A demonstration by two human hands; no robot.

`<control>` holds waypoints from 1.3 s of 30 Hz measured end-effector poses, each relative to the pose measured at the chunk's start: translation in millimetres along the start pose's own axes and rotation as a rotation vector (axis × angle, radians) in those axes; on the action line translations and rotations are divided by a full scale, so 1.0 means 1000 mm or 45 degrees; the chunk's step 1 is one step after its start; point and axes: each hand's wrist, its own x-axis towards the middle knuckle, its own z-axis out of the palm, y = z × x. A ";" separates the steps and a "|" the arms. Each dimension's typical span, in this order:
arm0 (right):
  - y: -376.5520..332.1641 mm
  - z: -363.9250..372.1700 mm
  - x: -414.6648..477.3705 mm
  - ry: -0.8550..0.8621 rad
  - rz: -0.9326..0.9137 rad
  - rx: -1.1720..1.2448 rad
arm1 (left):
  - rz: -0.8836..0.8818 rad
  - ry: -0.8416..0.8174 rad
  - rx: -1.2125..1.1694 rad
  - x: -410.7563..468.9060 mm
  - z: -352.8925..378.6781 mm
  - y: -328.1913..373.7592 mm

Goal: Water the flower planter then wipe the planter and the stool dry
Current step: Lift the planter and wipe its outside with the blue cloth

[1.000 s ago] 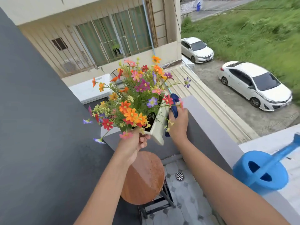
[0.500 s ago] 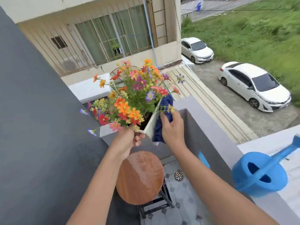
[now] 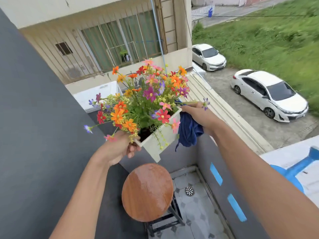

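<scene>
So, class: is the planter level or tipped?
Tipped: the planter is held off the stool, one corner pointing down.

Planter (image 3: 159, 138): cream, matt, smooth flat walls, looks painted wood or plastic, cannot tell which. Cloth (image 3: 188, 130): dark blue fabric, soft, crumpled, matt. Stool (image 3: 147, 192) seat: reddish-brown wood grain, glossy, wet sheen; frame beneath dark metal. Watering can (image 3: 293, 171), near right: blue plastic, smooth. Balcony floor (image 3: 198, 213): patterned grey tile. Parapet wall (image 3: 233, 169): grey, matt.
</scene>
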 end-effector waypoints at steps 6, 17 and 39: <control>-0.007 -0.003 -0.009 -0.217 -0.001 -0.025 | 0.011 -0.085 0.067 -0.002 -0.006 0.007; 0.013 0.027 -0.016 0.208 0.161 -0.090 | 0.012 0.107 0.234 0.016 -0.004 -0.004; 0.038 0.102 -0.047 0.694 -0.115 0.005 | -0.047 0.352 0.351 0.017 0.084 -0.010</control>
